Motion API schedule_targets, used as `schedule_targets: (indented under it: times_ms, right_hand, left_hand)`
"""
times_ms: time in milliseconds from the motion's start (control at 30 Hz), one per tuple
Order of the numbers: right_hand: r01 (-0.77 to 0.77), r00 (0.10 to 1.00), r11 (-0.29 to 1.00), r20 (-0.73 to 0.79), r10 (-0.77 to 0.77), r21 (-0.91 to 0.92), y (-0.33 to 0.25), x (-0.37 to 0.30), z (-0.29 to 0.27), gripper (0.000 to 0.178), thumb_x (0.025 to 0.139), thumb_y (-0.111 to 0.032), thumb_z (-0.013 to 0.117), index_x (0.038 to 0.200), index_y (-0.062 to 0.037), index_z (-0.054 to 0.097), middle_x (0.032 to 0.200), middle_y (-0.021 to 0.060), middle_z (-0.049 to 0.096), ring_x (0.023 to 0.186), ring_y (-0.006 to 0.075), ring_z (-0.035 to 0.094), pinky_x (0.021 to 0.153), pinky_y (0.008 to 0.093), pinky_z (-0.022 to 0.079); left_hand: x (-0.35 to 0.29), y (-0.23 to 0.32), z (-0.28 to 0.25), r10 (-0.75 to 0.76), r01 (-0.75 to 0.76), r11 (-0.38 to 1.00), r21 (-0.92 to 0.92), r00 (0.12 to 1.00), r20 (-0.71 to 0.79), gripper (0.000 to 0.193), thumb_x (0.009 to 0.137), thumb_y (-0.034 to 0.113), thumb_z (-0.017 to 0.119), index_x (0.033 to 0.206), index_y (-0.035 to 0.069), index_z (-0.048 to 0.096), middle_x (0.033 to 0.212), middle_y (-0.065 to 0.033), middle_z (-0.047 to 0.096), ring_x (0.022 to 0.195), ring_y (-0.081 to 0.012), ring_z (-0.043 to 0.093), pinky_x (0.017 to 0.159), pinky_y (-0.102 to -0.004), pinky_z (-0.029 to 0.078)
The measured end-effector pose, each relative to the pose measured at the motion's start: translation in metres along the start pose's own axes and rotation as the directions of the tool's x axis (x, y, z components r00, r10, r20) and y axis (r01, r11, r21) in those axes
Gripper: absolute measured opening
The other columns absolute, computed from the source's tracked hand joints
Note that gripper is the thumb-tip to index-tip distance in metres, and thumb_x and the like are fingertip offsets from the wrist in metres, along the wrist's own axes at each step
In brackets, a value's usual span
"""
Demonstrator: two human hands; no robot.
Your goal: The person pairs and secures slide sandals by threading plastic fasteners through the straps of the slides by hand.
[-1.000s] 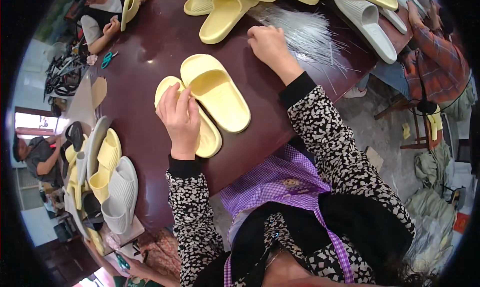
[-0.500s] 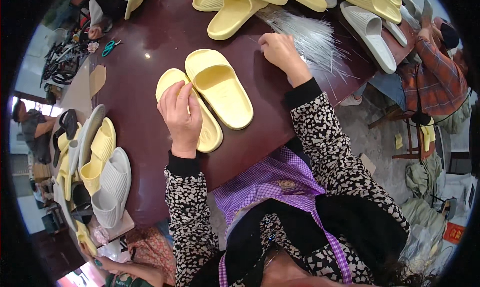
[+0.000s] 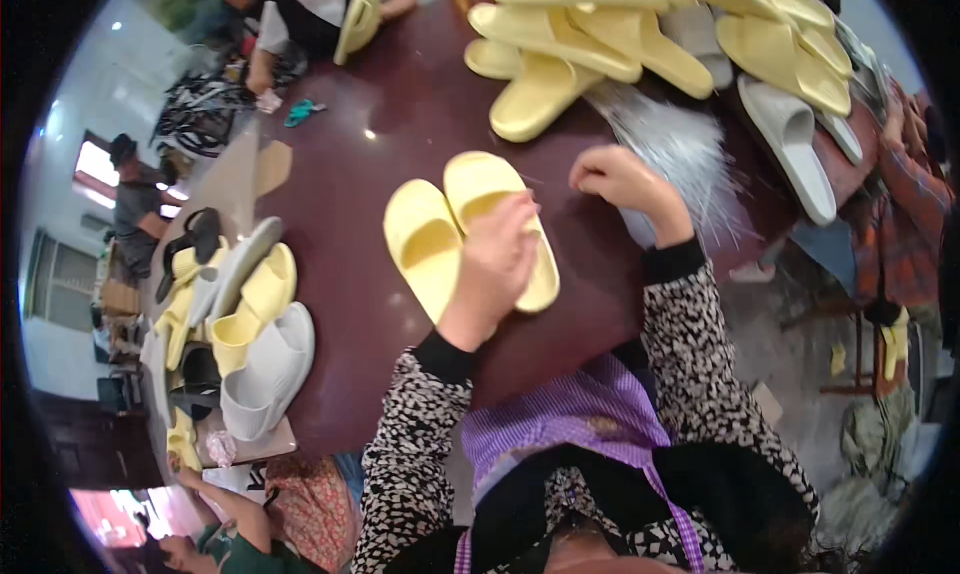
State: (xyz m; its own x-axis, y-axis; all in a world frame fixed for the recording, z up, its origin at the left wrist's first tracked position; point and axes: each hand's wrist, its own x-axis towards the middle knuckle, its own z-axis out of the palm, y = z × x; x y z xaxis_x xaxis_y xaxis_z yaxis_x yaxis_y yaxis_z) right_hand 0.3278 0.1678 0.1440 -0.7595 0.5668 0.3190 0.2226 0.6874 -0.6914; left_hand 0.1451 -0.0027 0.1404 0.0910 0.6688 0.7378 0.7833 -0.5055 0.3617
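A pair of pale yellow slide slippers lies side by side on the dark red table, toes pointing away from me. My left hand (image 3: pixel 495 259) is over the right slipper (image 3: pixel 541 274), hiding part of its strap and footbed; its fingers are smeared by motion. Beside it, the left slipper (image 3: pixel 420 236) shows most of its strap. My right hand (image 3: pixel 630 186) hovers to the right of the pair, next to a pile of thin clear plastic strands (image 3: pixel 690 159). Its fingers are curled together, and anything between them is too small to make out.
More yellow slippers (image 3: pixel 545 94) are heaped at the far side, with a grey slipper (image 3: pixel 790 144) at the right. Grey slippers (image 3: pixel 268 374) and yellow ones crowd the left edge. Teal-handled scissors (image 3: pixel 303 112) lie far left. Other people sit around the table (image 3: pixel 340 324).
My left hand has moved from the left slipper to the right one. My right hand remains near the strands, its fingers more curled. The whole view has shifted with my head.
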Motion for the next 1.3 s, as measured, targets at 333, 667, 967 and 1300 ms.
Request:
schedule_targets:
  times_ms: [333, 667, 967, 1300]
  right_hand:
    - [-0.088, 0.996, 0.975, 0.021, 0.086, 0.204, 0.005, -0.002, 0.004, 0.013, 0.078, -0.005, 0.062, 0.088, 0.0001, 0.068, 0.080, 0.0128, 0.069, 0.074, 0.0219, 0.065, 0.068, 0.0335, 0.051]
    - [-0.209, 0.975, 0.977, -0.082, 0.205, -0.044, 0.058, -0.015, -0.005, 0.012, 0.075, -0.011, 0.068, 0.085, -0.0049, 0.069, 0.086, 0.0149, 0.068, 0.085, 0.0313, 0.065, 0.074, 0.0391, 0.050]
    - [-0.218, 0.976, 0.945, -0.053, 0.211, -0.242, 0.085, -0.016, 0.004, 0.017, 0.075, -0.017, 0.071, 0.090, -0.0109, 0.067, 0.099, 0.0079, 0.065, 0.104, 0.0278, 0.057, 0.093, 0.0394, 0.040]
    - [-0.268, 0.963, 0.920, -0.086, 0.254, -0.285, 0.087, -0.020, 0.005, 0.019, 0.075, -0.016, 0.069, 0.093, -0.0133, 0.066, 0.104, 0.0060, 0.060, 0.114, 0.0263, 0.050, 0.103, 0.0403, 0.032]
  left_hand:
    - [0.044, 0.001, 0.038, -0.171, 0.163, 0.985, 0.057, 0.966, 0.194, 0.017, 0.082, 0.007, 0.063, 0.098, 0.001, 0.061, 0.086, -0.0160, 0.064, 0.084, -0.0323, 0.064, 0.073, -0.0398, 0.051]
    - [0.038, -0.027, 0.023, 0.152, -0.215, 0.868, 0.447, 0.973, 0.174, 0.008, 0.077, 0.003, 0.060, 0.074, 0.005, 0.053, 0.068, -0.0106, 0.055, 0.068, -0.0285, 0.058, 0.063, -0.0400, 0.046]
    - [0.032, -0.045, -0.004, 0.059, -0.121, 0.826, 0.551, 0.990, 0.128, 0.002, 0.083, 0.002, 0.061, 0.084, 0.002, 0.060, 0.079, -0.0151, 0.062, 0.074, -0.0329, 0.062, 0.068, -0.0412, 0.049]
    - [0.029, -0.049, -0.021, 0.030, -0.056, 0.826, 0.561, 0.998, 0.056, 0.004, 0.085, 0.004, 0.060, 0.089, 0.003, 0.061, 0.080, -0.0133, 0.063, 0.075, -0.0311, 0.063, 0.068, -0.0401, 0.050]
